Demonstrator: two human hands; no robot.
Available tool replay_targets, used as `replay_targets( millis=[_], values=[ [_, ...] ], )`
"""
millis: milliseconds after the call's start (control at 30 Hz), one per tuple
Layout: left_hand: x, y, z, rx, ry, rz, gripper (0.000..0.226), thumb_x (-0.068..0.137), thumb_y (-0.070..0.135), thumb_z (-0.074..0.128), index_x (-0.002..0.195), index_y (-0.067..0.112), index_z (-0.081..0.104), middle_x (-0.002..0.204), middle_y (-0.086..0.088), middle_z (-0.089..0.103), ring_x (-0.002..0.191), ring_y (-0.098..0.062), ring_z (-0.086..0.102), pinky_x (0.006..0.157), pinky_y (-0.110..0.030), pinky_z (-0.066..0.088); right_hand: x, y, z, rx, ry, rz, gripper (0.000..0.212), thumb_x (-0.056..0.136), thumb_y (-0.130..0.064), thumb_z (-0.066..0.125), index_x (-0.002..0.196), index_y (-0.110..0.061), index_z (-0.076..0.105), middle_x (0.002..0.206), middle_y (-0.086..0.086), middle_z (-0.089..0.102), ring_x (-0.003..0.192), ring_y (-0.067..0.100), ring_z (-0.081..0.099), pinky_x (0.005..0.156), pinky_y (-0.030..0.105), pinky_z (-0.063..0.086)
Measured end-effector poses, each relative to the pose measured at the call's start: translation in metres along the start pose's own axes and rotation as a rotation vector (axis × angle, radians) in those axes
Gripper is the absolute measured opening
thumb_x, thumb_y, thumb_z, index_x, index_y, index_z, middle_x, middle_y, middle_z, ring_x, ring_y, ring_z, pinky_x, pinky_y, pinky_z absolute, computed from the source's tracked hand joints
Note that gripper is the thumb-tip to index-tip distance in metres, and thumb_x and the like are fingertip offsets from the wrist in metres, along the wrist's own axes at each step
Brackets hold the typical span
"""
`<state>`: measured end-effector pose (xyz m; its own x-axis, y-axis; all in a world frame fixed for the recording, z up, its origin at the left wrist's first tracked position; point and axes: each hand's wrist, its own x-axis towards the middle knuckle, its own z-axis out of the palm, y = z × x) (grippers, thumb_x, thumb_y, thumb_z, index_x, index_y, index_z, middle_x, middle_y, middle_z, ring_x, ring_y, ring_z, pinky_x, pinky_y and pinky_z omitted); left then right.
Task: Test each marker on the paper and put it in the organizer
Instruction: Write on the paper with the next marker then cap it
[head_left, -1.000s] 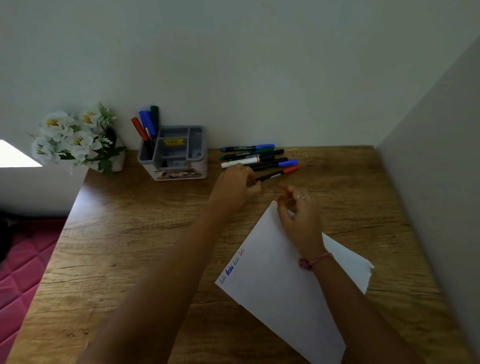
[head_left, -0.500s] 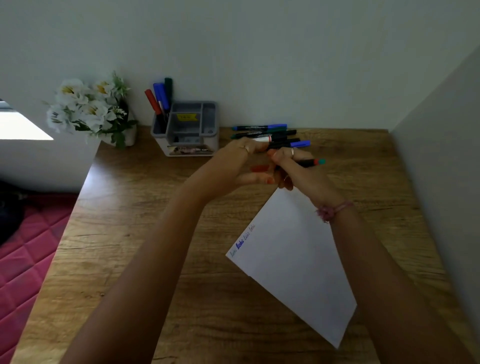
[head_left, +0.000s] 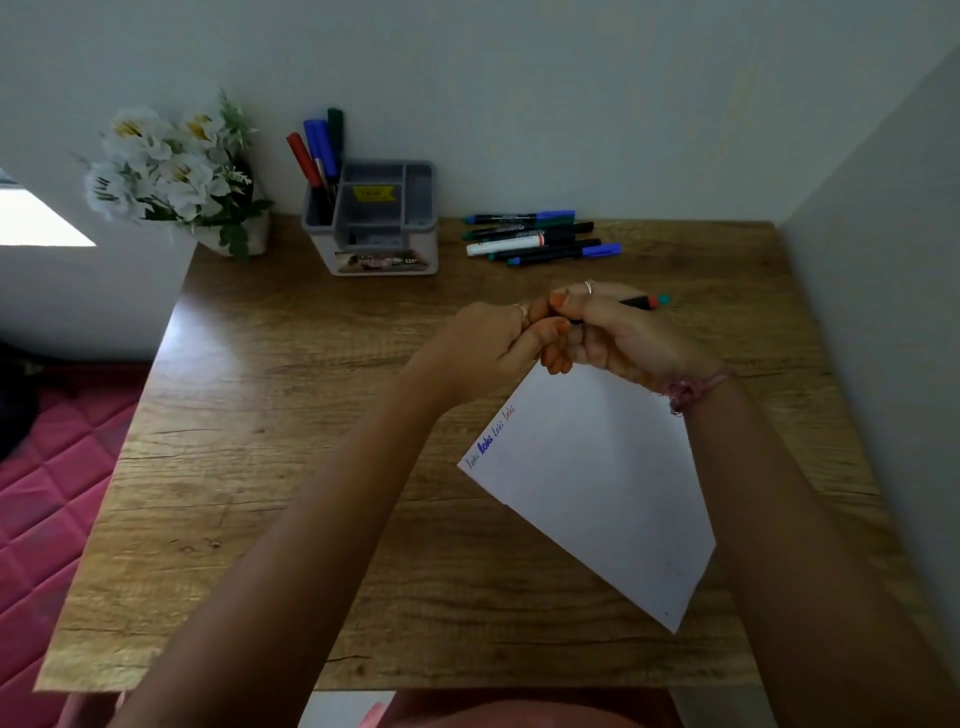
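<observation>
Both hands drawn nearer, right hand gripping marker; left hand clenched at its hidden cap end, hold unclear

wooden desk in corner | pale walls | white flowers | pink quilted surface left

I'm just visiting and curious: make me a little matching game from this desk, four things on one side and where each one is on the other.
Things:
1. sheet of paper
2. red marker
3. flowers
4. white marker

Places:
A. standing in the organizer
B. far left corner of the desk
C. lying in the loose pile by the wall
D. flat on the desk under the hands

Pairs: 1-D, 2-A, 3-B, 4-C
</observation>
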<state>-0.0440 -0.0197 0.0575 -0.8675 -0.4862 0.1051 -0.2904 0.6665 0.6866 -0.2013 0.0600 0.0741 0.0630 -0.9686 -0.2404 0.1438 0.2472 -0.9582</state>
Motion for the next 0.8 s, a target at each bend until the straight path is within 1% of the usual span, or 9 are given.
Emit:
replay_targets(
  millis=[67,167,267,367,433,467,533,633,800],
  values=[
    [-0.003,0.002,0.001,-0.04,-0.001,0.014,0.034,0.098,0.032,0.041,0.078,0.014,0.061,0.061,-0.001,0.062,0.053,-0.015,0.055,0.051,-0.02,0.04,-0.002,0.002,-0.001,-0.01,-0.028,0.037,0.03,0.097,-0.016,0.043,0.104,0.01,0.057,0.083,0.023,0.061,0.072,0.025,0.064,0.069,0.031,0.054],
    [-0.007,0.002,0.006,-0.036,0.005,-0.006,0.031,0.097,0.032,0.047,0.073,0.017,0.059,0.055,0.003,0.057,0.049,-0.014,0.052,0.047,-0.017,0.035,-0.006,0.008,-0.002,-0.051,-0.084,0.086,0.039,0.098,-0.02,0.04,0.113,0.013,0.053,0.095,0.027,0.061,0.083,0.027,0.066,0.079,0.036,0.052],
    [-0.013,-0.012,0.006,-0.017,-0.004,-0.141,0.052,0.092,0.052,0.042,0.079,0.007,0.065,0.062,-0.007,0.06,0.053,-0.017,0.053,0.05,-0.024,0.037,-0.012,0.008,-0.008,-0.058,-0.127,0.11,0.036,0.098,-0.022,0.038,0.124,-0.003,0.055,0.097,0.019,0.065,0.091,0.023,0.066,0.082,0.03,0.052],
    [-0.024,-0.026,0.0,-0.097,-0.019,-0.294,0.055,0.092,0.059,0.034,0.085,0.013,0.063,0.073,-0.003,0.062,0.067,-0.013,0.056,0.059,-0.024,0.038,-0.015,0.01,-0.02,-0.108,-0.114,0.135,0.033,0.096,-0.024,0.044,0.127,-0.017,0.054,0.094,0.012,0.068,0.091,0.022,0.066,0.08,0.028,0.052],
    [-0.025,-0.036,-0.002,-0.163,0.018,-0.396,0.067,0.082,0.074,0.029,0.102,0.019,0.061,0.092,-0.001,0.065,0.084,-0.013,0.059,0.065,-0.022,0.041,-0.015,0.02,-0.02,-0.128,-0.039,0.105,0.029,0.096,-0.017,0.044,0.121,-0.017,0.058,0.089,0.009,0.069,0.087,0.021,0.066,0.076,0.026,0.052],
    [-0.024,-0.042,-0.002,-0.156,0.036,-0.435,0.068,0.08,0.075,0.032,0.108,0.02,0.059,0.093,0.003,0.064,0.085,-0.011,0.058,0.064,-0.022,0.04,-0.015,0.027,-0.017,-0.118,0.021,0.082,0.027,0.096,-0.011,0.043,0.116,-0.015,0.061,0.087,0.008,0.069,0.084,0.02,0.066,0.074,0.025,0.052],
    [-0.019,-0.053,0.0,-0.087,0.038,-0.504,0.052,0.083,0.065,0.047,0.113,0.022,0.055,0.089,0.012,0.054,0.082,-0.006,0.051,0.063,-0.023,0.036,-0.016,0.043,-0.008,-0.077,0.144,0.048,0.026,0.094,0.001,0.044,0.105,-0.012,0.064,0.085,0.009,0.068,0.08,0.019,0.066,0.071,0.026,0.053],
    [-0.01,-0.062,0.005,0.067,-0.063,-0.523,0.042,0.083,0.052,0.06,0.111,0.022,0.054,0.087,0.012,0.046,0.084,-0.006,0.044,0.062,-0.021,0.033,-0.019,0.065,0.004,-0.194,0.251,-0.003,0.026,0.089,0.008,0.051,0.094,-0.012,0.067,0.08,0.003,0.069,0.074,0.015,0.068,0.068,0.023,0.055],
    [0.005,-0.066,0.018,0.05,-0.115,-0.483,0.056,0.068,0.062,0.07,0.103,0.022,0.054,0.099,0.005,0.058,0.091,-0.012,0.054,0.076,-0.03,0.048,-0.017,0.085,0.01,-0.328,0.293,-0.108,0.015,0.083,0.003,0.056,0.084,-0.008,0.065,0.062,-0.009,0.065,0.06,0.008,0.061,0.064,0.019,0.051]
  ],
)
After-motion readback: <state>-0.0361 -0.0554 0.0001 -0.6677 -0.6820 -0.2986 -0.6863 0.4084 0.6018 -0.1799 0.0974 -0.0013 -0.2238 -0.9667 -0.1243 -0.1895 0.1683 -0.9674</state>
